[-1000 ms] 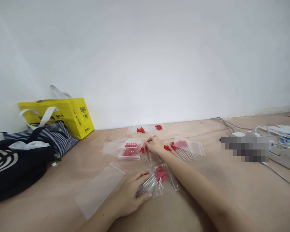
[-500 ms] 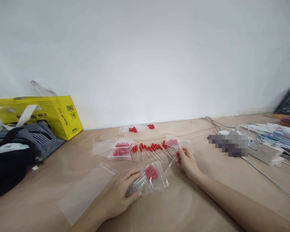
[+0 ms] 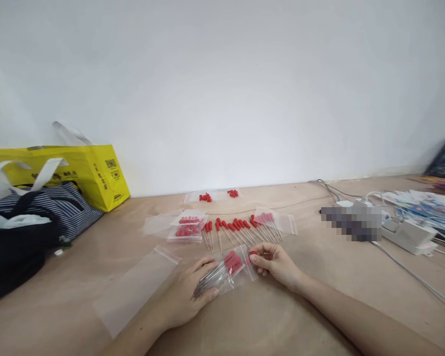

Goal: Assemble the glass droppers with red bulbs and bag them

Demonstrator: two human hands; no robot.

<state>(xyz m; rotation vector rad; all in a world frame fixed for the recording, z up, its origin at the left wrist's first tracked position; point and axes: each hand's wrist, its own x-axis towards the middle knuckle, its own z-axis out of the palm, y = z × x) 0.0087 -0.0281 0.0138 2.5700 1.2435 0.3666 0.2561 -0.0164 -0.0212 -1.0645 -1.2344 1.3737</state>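
A clear zip bag [image 3: 241, 282] holding several red-capped droppers [image 3: 233, 261] lies in front of me. My left hand [image 3: 193, 291] grips its left end, around the thin dropper tips. At the bag's right-hand edge, my right hand [image 3: 272, 264] pinches the red cap of one dropper [image 3: 252, 254]; the rest of that dropper is hard to see against the bag. Loose red-capped droppers [image 3: 237, 225] lie in a row just beyond, their caps toward the wall. A filled bag [image 3: 185, 231] lies left of the row, and another bag [image 3: 287, 223] rests over its right end.
An empty flat bag [image 3: 137, 287] lies at the left of my left hand. By the wall sits a bag with red caps [image 3: 218, 196]. A yellow bag [image 3: 107, 183] and striped bag [image 3: 74, 212] stand left; a power strip [image 3: 408, 235], cables and papers [image 3: 422, 205] lie right.
My right hand has moved left and nearer, from beside the loose droppers to the held bag's right edge, bringing one red-capped dropper. My left hand keeps its hold on the bag.
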